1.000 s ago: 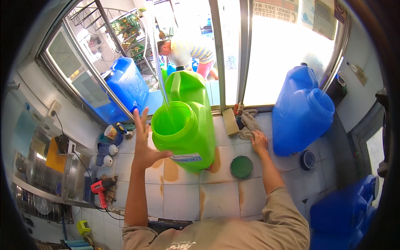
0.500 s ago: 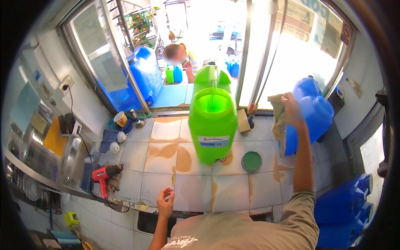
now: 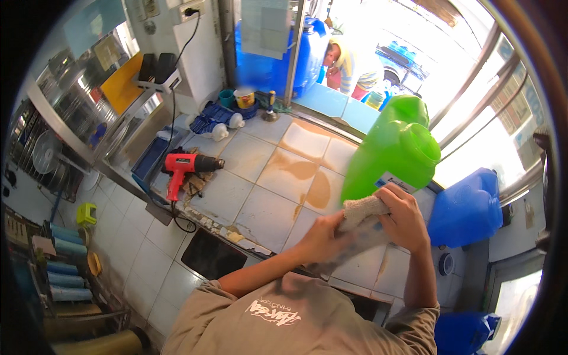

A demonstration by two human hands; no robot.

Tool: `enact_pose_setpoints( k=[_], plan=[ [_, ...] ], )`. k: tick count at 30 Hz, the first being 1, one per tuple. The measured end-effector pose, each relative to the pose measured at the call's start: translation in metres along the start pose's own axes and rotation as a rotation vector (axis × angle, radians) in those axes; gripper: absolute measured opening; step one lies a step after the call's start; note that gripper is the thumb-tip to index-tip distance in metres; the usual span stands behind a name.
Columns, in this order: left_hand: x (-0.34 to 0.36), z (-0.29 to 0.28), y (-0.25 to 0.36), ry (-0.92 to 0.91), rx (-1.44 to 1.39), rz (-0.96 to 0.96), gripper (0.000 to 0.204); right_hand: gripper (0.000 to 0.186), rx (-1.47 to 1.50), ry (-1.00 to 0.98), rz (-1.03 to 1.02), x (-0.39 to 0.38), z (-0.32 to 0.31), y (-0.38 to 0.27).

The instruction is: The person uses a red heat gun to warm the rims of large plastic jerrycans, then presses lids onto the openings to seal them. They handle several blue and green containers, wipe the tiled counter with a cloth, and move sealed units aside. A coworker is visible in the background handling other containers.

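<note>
In front of my chest I have a beige-grey rag above the tiled counter. My right hand grips its right end, fingers curled round the fabric. At the rag's left edge is my left hand; motion smears its fingers, so I cannot tell whether it grips. The lower part of the rag is blurred too. Just beyond the hands stands a bright green jug with a round opening at its top and a label partly covered by my right hand. To its right rests a translucent blue jug.
A red heat gun lies at the counter's left, its cord hanging over the edge. Blue bottles and small tubs sit at the back left. Brownish stains mark the tiles. Outside the window a person bends down.
My view has swung left. My right hand has brought the rag from beside the blue jug to in front of me, and my left hand has risen to it.
</note>
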State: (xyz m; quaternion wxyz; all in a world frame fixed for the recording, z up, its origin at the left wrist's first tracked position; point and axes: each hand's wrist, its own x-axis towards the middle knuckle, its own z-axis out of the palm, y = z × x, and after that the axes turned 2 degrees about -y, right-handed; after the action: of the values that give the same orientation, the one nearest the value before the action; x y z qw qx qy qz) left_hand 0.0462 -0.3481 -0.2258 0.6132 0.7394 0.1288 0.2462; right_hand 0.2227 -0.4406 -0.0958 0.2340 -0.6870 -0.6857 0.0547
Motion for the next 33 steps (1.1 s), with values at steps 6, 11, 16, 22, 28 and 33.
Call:
enact_pose_setpoints(
  k=[6, 11, 16, 22, 28, 33],
  plan=[
    [-0.037, -0.098, -0.026, 0.35, 0.129, 0.237, 0.039, 0.044, 0.205, 0.111, -0.226, 0.031, 0.065, -0.027],
    [-0.107, -0.149, -0.082, 0.377, 0.534, 0.015, 0.039, 0.047, 0.137, -0.393, -0.312, 0.036, 0.168, -0.027],
    [-0.195, -0.188, -0.137, 0.222, 0.722, -0.459, 0.035, 0.057, 0.181, -0.774, -0.32, 0.043, 0.283, -0.024],
    [-0.162, -0.288, -0.231, 0.663, 0.739, -0.329, 0.048, 0.059, 0.098, -0.273, -0.249, 0.098, 0.432, -0.054],
    [-0.151, -0.309, -0.278, 0.571, 1.203, -0.471, 0.065, 0.057, -0.02, -0.408, -0.405, 0.147, 0.469, -0.039],
    [-0.152, -0.302, -0.279, 0.705, 1.164, -0.562, 0.067, 0.06, 0.016, -0.571, -0.498, 0.178, 0.447, 0.008]
  ],
)
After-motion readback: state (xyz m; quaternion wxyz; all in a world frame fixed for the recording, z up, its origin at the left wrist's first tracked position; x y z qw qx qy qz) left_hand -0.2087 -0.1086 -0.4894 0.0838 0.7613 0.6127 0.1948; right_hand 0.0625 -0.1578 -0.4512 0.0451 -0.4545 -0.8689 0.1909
